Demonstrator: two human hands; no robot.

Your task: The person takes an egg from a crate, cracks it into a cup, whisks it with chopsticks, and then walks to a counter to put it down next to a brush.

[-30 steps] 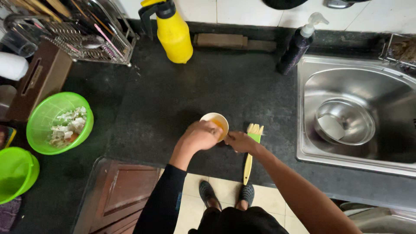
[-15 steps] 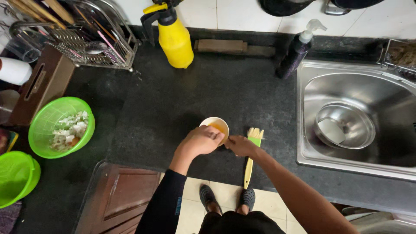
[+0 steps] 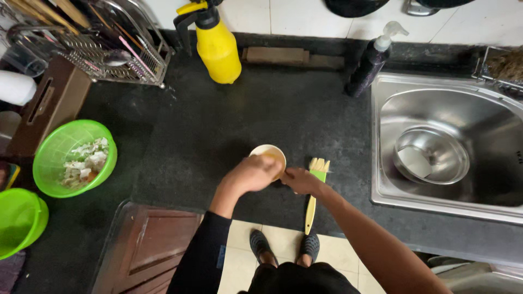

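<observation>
At the near edge of the dark tabletop (image 3: 218, 125), the left hand (image 3: 251, 174) is curled over a small bowl (image 3: 268, 154), gripping its rim. The right hand (image 3: 300, 181) rests just beside it, fingers bent; whether it holds anything I cannot tell. A brush (image 3: 315, 190) lies alongside. Farther back stands a yellow spray bottle (image 3: 218, 46).

Dark stone counter (image 3: 218, 125), yellow spray bottle (image 3: 218, 46), green bowls (image 3: 73, 158), small cup (image 3: 268, 155), brush (image 3: 314, 190), dish rack (image 3: 92, 46)

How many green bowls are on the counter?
2: one green bowl with scraps left of the hands, and another green bowl at the left edge, partly cut off. More may lie outside the picture.
</observation>
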